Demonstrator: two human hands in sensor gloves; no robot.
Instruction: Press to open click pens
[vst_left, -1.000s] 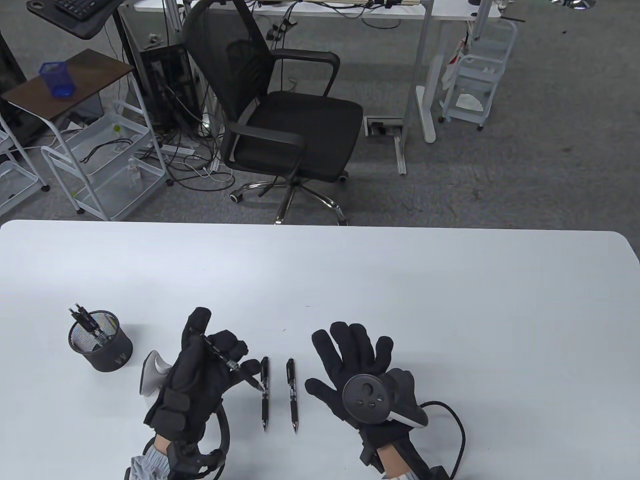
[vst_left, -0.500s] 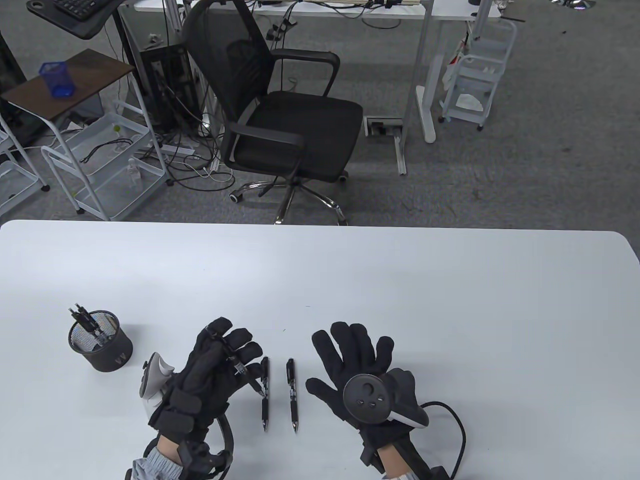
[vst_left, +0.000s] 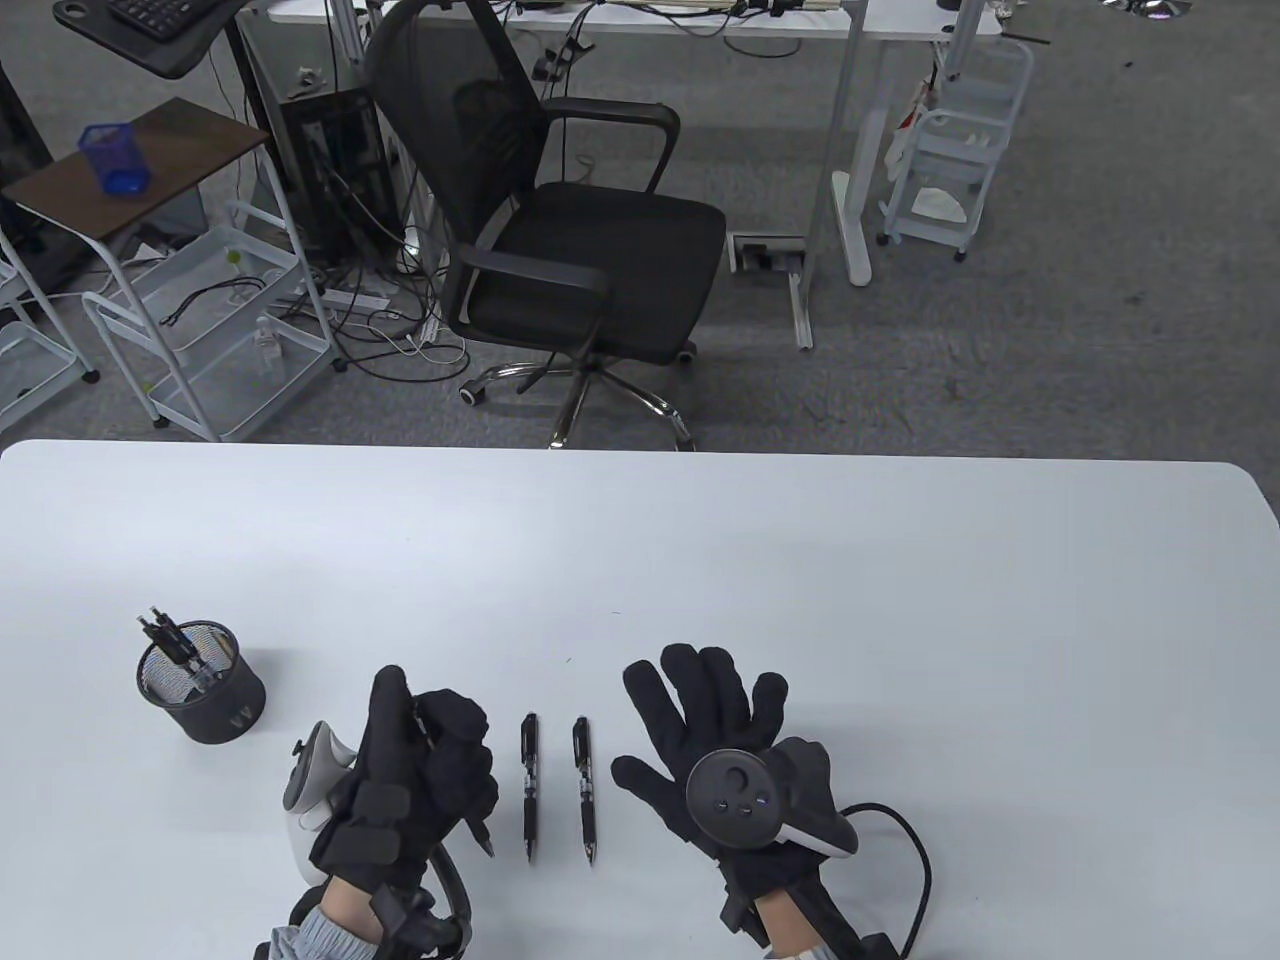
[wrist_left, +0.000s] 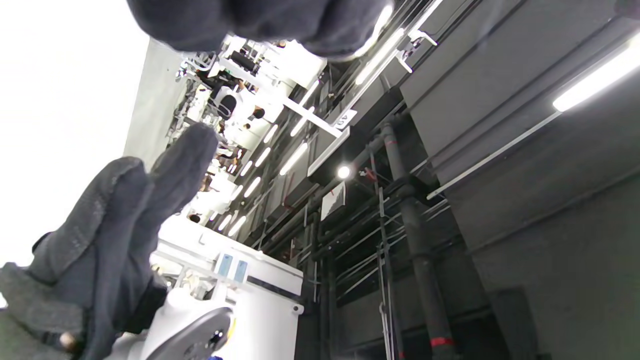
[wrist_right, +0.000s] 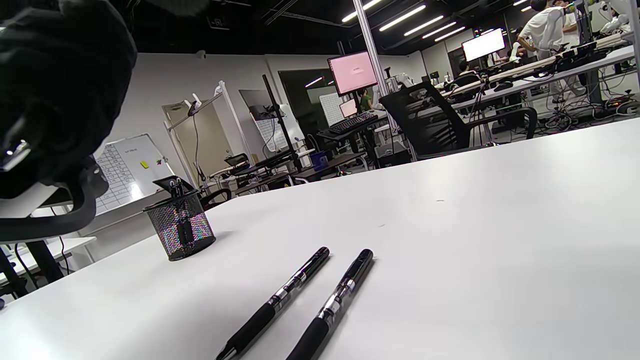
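My left hand (vst_left: 432, 722) grips a black click pen (vst_left: 480, 836) in a closed fist. The pen's tip sticks out below the hand, toward the table's near edge. The thumb (vst_left: 388, 692) points up at the pen's top end, which the glove hides. Two more black click pens (vst_left: 528, 786) (vst_left: 585, 786) lie side by side between my hands, tips toward me; they also show in the right wrist view (wrist_right: 280, 299) (wrist_right: 336, 304). My right hand (vst_left: 668, 722) lies flat and open on the table, to the right of them, holding nothing.
A black mesh pen cup (vst_left: 203, 688) with several pens stands left of my left hand; it also shows in the right wrist view (wrist_right: 180, 231). The white table (vst_left: 800, 580) stretches far and right. An office chair (vst_left: 560, 230) stands beyond the far edge.
My left hand has drawn back from the lying pens toward the near edge. It has turned its pen more upright in a fist, and the thumb has risen to the top end. The right hand is still.
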